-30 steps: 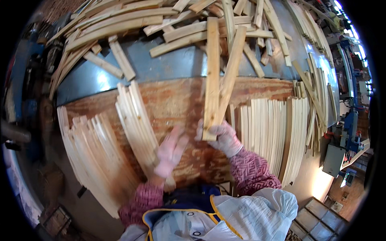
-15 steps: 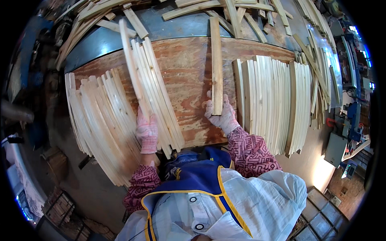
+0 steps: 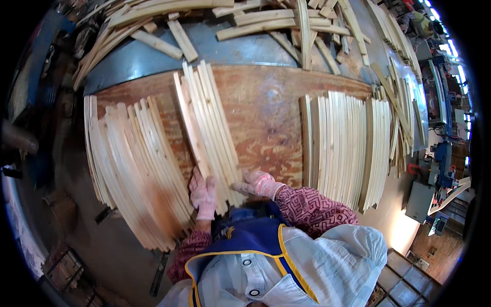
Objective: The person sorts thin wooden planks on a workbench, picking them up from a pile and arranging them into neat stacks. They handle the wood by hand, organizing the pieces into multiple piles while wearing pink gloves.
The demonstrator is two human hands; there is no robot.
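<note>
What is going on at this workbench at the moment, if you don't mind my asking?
A person in pink work gloves is handling thin wooden slats on a plywood bench top. The left hand and right hand rest on the near ends of a small middle bundle of slats, one at each side. A larger fanned pile lies to the left and a neat row of slats to the right. Loose offcuts are scattered beyond the bench.

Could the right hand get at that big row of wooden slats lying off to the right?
Probably yes. The right hand rests at the near end of the middle bundle of slats, and only bare plywood board lies between it and the right row of slats.
</note>
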